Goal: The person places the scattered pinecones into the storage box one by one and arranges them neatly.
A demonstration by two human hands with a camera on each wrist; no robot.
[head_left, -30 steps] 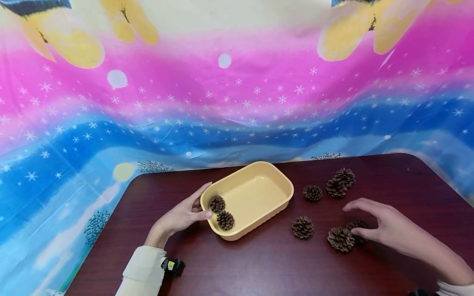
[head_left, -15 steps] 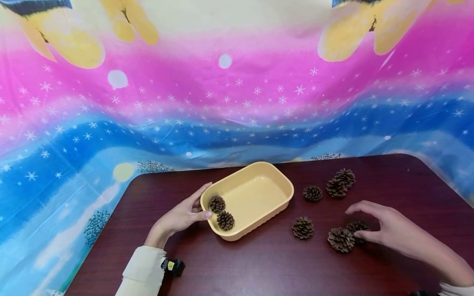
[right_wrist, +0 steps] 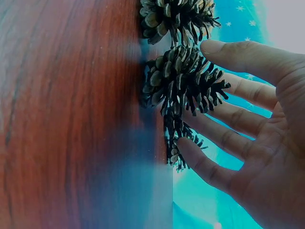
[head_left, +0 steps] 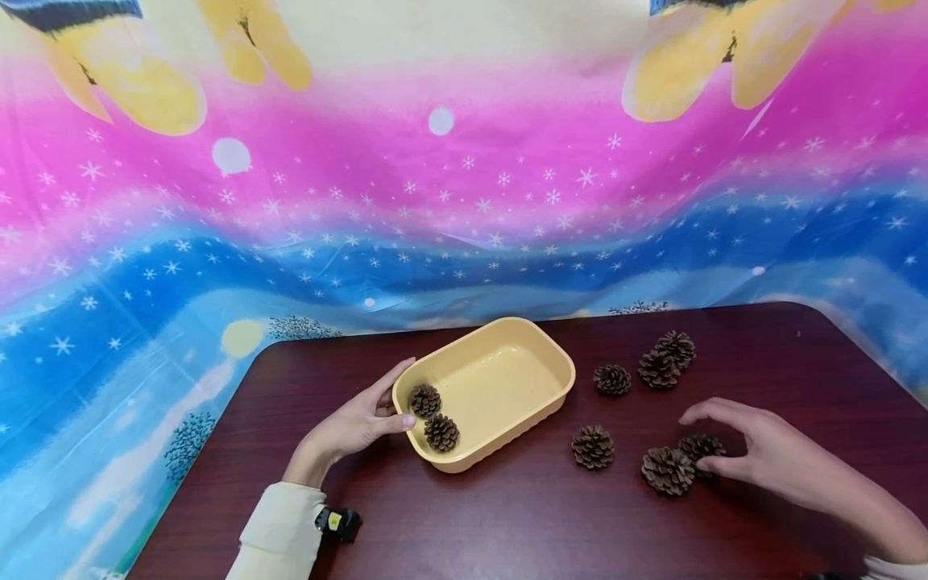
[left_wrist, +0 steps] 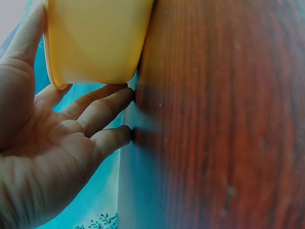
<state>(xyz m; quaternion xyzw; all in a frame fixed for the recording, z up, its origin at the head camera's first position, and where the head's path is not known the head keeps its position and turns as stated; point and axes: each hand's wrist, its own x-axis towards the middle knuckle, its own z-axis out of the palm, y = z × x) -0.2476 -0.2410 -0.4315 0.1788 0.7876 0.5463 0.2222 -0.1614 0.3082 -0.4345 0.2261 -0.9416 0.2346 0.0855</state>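
Observation:
In the head view my left hand [head_left: 353, 420] holds the left end of a pale yellow rectangular tub [head_left: 500, 387], thumb over the rim and fingers along the outer wall. The left wrist view shows those fingers [left_wrist: 110, 106] spread beneath the tub's wall, tips at the tabletop. Two brown pine cones [head_left: 441, 432] lie inside the tub at that end. On the right, my right hand [head_left: 768, 451] hovers with thumb and fingers parted around a pine cone [head_left: 700, 451]. Another pine cone [head_left: 667, 470] sits against it. Nothing is gripped in the right hand; its thumb overlaps the nearer cone.
Between tub and right hand lies a single pine cone [head_left: 593, 447]. Farther back are another cone [head_left: 612, 379] and a touching pair of pine cones [head_left: 659, 368]. The dark red wooden table [head_left: 464, 532] has a snowflake-patterned cloth [head_left: 449, 209] hanging behind it.
My right hand has drifted slightly right and down, uncovering more of the pine cone by its thumb. The left hand, tub and cones have stayed put.

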